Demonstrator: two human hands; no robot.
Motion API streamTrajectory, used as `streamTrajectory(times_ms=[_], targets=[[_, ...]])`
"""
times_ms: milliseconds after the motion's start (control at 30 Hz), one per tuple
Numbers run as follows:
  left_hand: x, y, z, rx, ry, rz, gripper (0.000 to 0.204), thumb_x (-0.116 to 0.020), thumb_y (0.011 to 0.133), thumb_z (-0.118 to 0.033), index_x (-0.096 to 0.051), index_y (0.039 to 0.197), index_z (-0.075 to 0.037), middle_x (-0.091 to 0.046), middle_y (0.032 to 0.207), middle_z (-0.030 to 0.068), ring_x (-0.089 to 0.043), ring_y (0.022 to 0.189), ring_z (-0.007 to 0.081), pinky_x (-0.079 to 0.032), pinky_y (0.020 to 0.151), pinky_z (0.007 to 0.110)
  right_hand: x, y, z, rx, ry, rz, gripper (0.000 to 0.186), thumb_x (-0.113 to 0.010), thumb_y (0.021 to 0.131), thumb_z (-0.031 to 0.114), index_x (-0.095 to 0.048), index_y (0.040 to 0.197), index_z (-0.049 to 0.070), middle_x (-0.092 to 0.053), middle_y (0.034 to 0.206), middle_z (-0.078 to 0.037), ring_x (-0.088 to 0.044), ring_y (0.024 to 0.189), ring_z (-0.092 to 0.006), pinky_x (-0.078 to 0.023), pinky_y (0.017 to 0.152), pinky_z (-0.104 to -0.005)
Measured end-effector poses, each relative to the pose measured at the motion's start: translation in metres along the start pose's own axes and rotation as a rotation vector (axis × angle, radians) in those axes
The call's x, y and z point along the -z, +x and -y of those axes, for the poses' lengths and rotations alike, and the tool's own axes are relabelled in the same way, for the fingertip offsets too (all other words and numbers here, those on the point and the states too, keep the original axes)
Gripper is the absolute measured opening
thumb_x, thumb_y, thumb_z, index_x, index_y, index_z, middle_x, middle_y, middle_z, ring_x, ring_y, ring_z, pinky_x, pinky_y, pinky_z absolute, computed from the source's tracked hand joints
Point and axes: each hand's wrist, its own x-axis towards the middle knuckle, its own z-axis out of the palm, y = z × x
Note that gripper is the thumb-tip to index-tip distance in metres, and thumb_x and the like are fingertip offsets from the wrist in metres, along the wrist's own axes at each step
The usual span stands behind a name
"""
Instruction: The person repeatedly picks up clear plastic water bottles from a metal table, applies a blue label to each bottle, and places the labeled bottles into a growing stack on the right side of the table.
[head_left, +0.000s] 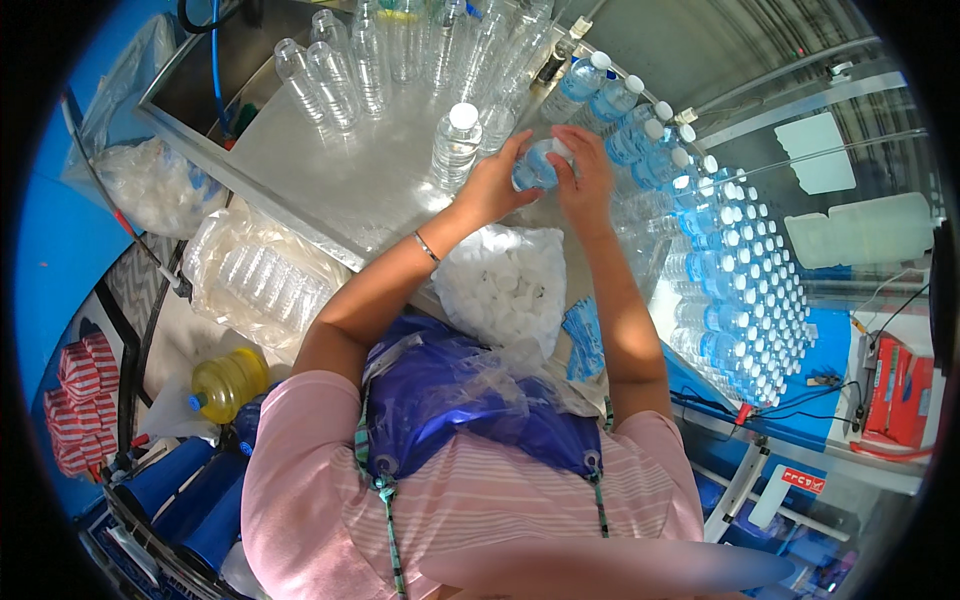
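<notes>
Both my hands are around a clear plastic bottle (533, 170) with a blue label, over the steel worktop. My left hand (492, 186) grips its side, while my right hand (586, 172) is closed around its white-cap end. Just left of my hands stands a filled, unlabelled bottle (456, 150) with a white cap. Nearer my body lies an open white bag (503, 285) full of white caps. Beside that bag are blue labels (582, 338) in a loose bundle. My fingers partly hide the held bottle.
Uncapped clear bottles (340, 85) stand at the back of the steel worktop (330, 185). Rows of capped, labelled bottles (725, 270) fill the right side. A plastic-wrapped pack of bottles (265, 275) and a yellow jug (228, 385) sit lower left. A blue apron (470, 395) covers my front.
</notes>
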Motion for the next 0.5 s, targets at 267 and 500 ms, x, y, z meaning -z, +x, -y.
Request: streamTrajectory(times_ms=[267, 500], targets=[[0.023, -0.006, -0.061, 0.076, -0.214, 0.23, 0.071, -0.083, 0.069, -0.018, -0.049, 0.128, 0.002, -0.068, 0.102, 0.0182, -0.069, 0.09, 0.0321, -0.055, 0.079, 0.037, 0.05, 0.039, 0.021, -0.375, 0.828, -0.104, 0.026, -0.06, 0.096, 0.021, -0.065, 0.119, 0.01, -0.065, 0.119, -0.009, -0.063, 0.106, -0.0282, -0.05, 0.094, -0.0366], [0.045, -0.018, -0.092, 0.264, -0.878, 0.612, 0.058, -0.077, 0.072, -0.018, -0.054, 0.121, 0.002, -0.068, 0.097, 0.0147, -0.068, 0.081, 0.0228, -0.058, 0.067, 0.038, 0.049, 0.034, 0.043, -0.386, 1.149, -0.097, 0.036, -0.051, 0.1, 0.031, -0.063, 0.119, 0.003, -0.066, 0.114, -0.012, -0.063, 0.107, -0.0256, -0.049, 0.096, -0.0352]])
